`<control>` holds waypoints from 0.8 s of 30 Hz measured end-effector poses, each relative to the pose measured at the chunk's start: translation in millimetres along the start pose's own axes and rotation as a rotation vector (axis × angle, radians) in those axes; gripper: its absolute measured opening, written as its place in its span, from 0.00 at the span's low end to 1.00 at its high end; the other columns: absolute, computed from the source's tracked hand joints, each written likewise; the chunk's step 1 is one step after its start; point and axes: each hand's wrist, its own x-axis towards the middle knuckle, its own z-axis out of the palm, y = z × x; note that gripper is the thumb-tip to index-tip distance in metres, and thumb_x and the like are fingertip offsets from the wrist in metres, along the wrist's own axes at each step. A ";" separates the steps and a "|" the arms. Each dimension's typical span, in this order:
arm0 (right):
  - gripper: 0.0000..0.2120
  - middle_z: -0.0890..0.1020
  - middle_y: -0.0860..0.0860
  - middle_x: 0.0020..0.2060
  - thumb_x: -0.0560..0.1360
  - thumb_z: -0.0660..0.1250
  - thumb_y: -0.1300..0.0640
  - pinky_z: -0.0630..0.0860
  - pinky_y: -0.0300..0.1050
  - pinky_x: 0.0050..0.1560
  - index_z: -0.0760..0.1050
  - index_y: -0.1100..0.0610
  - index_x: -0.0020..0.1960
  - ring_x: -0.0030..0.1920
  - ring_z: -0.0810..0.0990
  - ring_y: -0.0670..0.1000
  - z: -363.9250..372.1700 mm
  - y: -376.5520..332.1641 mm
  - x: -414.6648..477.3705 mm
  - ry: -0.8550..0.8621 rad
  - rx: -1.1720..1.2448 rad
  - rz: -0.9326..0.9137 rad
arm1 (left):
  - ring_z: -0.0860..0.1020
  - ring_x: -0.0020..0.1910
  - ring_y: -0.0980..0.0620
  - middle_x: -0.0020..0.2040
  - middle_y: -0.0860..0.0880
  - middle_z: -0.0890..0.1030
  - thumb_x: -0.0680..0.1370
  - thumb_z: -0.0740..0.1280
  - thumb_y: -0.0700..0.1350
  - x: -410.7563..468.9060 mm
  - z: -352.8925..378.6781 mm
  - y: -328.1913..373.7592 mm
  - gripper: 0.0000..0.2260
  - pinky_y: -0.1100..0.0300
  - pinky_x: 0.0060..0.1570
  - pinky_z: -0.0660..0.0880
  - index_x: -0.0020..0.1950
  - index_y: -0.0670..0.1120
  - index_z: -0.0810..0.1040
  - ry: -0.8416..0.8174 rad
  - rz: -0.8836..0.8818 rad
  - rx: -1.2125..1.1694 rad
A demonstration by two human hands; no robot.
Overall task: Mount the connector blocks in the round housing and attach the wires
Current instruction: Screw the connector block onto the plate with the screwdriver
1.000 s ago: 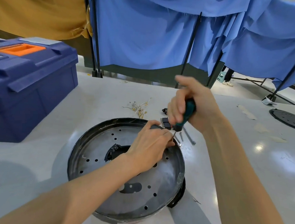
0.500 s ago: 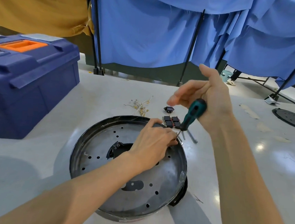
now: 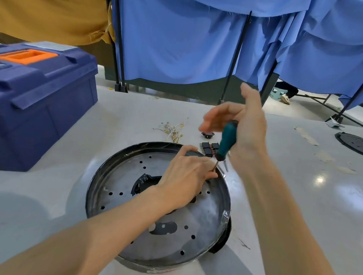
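The round dark metal housing [image 3: 116, 176] lies on the table in front of me, its floor full of holes. My left hand [image 3: 185, 177] rests inside near the far right rim, fingers pinched over something I cannot see. My right hand [image 3: 245, 129] holds a green-handled screwdriver [image 3: 226, 141] loosely, fingers spread; its tip goes down at my left fingertips. Several black connector blocks [image 3: 208, 148] sit just beyond the rim, another black part [image 3: 207, 134] behind them. A bundle of thin wires [image 3: 174, 129] lies further back.
A blue toolbox [image 3: 38, 102] with an orange handle stands at the left. A round black lid [image 3: 357, 143] lies at the table's right edge. Loose metal pieces [image 3: 225, 166] lie by the housing rim. Blue curtains on black stands hang behind the table.
My right hand has loosened from a closed grip on the screwdriver handle to spread fingers and risen a little. The left hand stays in the same spot in the housing.
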 end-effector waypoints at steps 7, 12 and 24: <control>0.29 0.58 0.52 0.15 0.81 0.56 0.57 0.54 0.36 0.21 0.58 0.60 0.22 0.16 0.56 0.50 -12.2 -1.2 9.9 -0.096 -0.024 0.104 | 0.79 0.40 0.49 0.40 0.52 0.79 0.83 0.59 0.47 -3.1 2.2 -0.8 0.12 0.59 0.69 0.56 0.44 0.45 0.77 0.031 0.024 0.007; 0.31 0.64 0.50 0.16 0.82 0.52 0.57 0.59 0.35 0.22 0.62 0.55 0.19 0.17 0.61 0.50 -8.5 13.2 -2.9 0.594 0.123 -0.141 | 0.79 0.39 0.49 0.39 0.51 0.80 0.83 0.58 0.47 -0.1 2.7 3.7 0.14 0.58 0.69 0.57 0.44 0.44 0.79 0.036 0.050 0.018; 0.31 0.60 0.51 0.14 0.82 0.56 0.53 0.57 0.36 0.18 0.61 0.58 0.20 0.14 0.58 0.50 -19.2 -1.9 11.0 -0.199 0.056 0.155 | 0.79 0.44 0.51 0.43 0.53 0.79 0.83 0.58 0.44 -2.9 0.5 0.9 0.09 0.58 0.71 0.54 0.47 0.46 0.76 -0.006 0.006 0.001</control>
